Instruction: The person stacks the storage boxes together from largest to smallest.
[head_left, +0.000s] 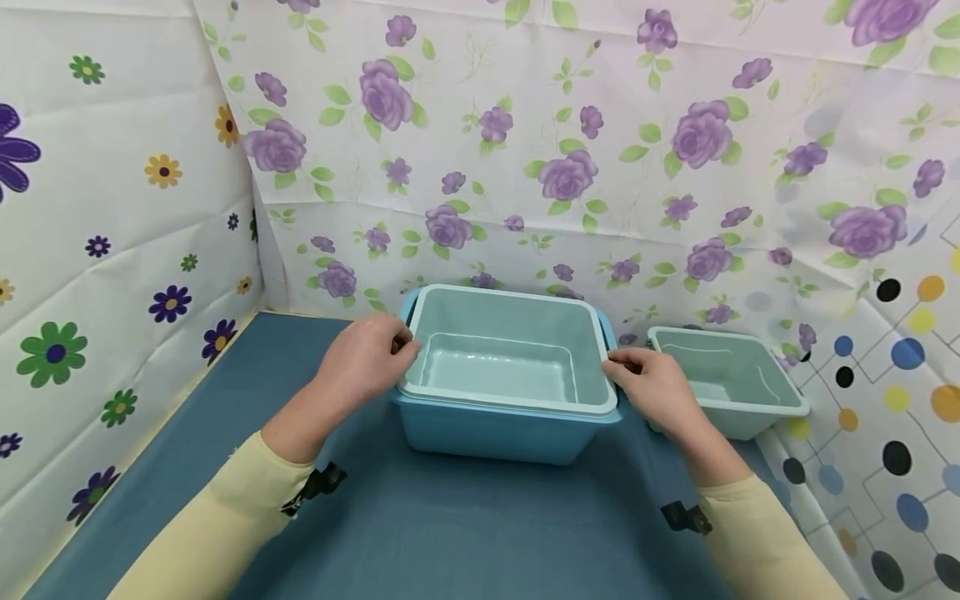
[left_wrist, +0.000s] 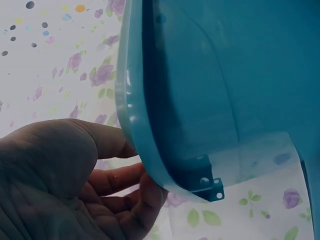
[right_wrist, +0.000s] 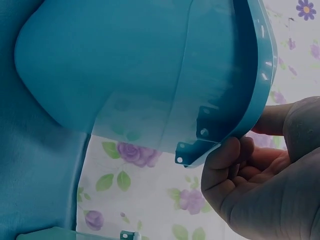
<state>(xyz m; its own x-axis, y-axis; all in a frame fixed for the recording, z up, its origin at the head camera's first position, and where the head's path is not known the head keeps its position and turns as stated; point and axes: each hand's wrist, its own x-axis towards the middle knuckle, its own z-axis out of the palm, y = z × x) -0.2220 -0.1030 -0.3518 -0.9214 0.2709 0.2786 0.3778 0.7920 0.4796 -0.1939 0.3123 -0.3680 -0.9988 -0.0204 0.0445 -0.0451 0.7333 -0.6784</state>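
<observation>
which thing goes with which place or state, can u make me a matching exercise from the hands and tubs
Things:
1. left hand
2. right-side tub
3. blue tub
4. right hand

Places or states:
A. around the inner tub
B. gripping the nested pair's right end
C. gripping its left end
D. pale green, not nested

Pairs: 1-C, 2-D, 3-A, 4-B

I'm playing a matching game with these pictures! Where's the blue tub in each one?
Head: the blue tub is in the middle, with a pale green tub nested inside it.
Left wrist: the blue tub fills the upper right, seen close up from outside.
Right wrist: the blue tub fills much of the top, also seen from outside.
Shared landmark: the cloth with purple flowers shows in all three.
</observation>
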